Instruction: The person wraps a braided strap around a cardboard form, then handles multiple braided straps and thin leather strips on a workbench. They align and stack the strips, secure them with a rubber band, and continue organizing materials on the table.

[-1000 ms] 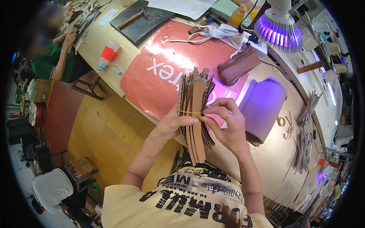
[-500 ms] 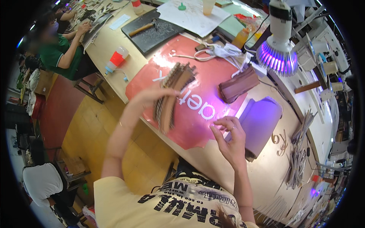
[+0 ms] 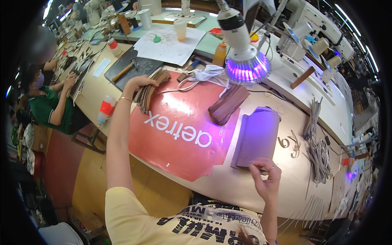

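The left hand (image 3: 139, 83) stretches far out toward 11 o'clock, fingers curled down over the top of a bundle of thin brown cut pieces (image 3: 150, 89), flat, leathery-looking strips stacked on edge and fanned slightly; the hand presses on the stack's upper end, which lies at the far left rim of a glossy red mat (image 3: 179, 147) with white lettering. The right hand (image 3: 266, 176) is near the body at 4 o'clock, fingertips pinched together at the near edge of a smooth lilac block (image 3: 257, 136); whether anything thin is held in that pinch cannot be made out.

A second stack of brown pieces (image 3: 228, 104) lies at 1 o'clock on the mat's far right corner, under a round lamp head (image 3: 247, 65) glowing violet. White cord (image 3: 206, 75) loops just beyond the mat. The table (image 3: 228, 188) is pale, smooth wood with a curved near edge; bare mat between the two hands gives open room. At 9 o'clock a squeeze bottle with a red band (image 3: 105, 109) stands close to the table's left edge. A dark cutting board (image 3: 132, 69) with a wooden-handled tool lies beyond the bundle.

Thin curved strips (image 3: 317, 141) at 3 o'clock blur toward the rim; the far benches are bent and hard to read
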A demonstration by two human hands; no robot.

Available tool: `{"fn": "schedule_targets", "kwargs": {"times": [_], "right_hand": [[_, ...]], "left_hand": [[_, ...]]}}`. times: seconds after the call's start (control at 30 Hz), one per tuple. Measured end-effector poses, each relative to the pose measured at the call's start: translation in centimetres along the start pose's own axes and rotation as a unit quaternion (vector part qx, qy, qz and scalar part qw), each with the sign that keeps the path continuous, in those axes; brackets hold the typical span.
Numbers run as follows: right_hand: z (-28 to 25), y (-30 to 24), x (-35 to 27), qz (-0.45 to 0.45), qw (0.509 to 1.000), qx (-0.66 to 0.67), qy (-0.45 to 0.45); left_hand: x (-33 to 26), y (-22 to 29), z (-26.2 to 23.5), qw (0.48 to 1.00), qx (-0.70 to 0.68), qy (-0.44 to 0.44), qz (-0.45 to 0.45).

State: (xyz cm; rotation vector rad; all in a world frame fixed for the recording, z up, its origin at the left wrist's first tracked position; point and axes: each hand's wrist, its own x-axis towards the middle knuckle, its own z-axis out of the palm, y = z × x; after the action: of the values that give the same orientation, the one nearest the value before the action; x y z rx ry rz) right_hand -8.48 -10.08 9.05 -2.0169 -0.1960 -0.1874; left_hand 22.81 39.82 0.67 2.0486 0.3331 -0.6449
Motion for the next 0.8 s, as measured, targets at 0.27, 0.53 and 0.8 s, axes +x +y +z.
{"fn": "schedule_targets", "kwargs": {"times": [0.27,0.53,0.8], "right_hand": [[-5.0,4.8,-3.7,0.119,0.972,-0.052,0.195],[-5.3,11.1,-14.1,0.217,0.894,-0.241,0.309],[-2.1,15.3,-18.4,0.133,0.831,-0.304,0.446]], "left_hand": [[2.4,-0.6,-2.7,0.986,0.154,0.017,0.062],[-11.3,0.5,5.5,0.764,0.214,0.429,0.431],[-23.6,-10.8,32.7,0.780,0.319,0.165,0.513]]}}
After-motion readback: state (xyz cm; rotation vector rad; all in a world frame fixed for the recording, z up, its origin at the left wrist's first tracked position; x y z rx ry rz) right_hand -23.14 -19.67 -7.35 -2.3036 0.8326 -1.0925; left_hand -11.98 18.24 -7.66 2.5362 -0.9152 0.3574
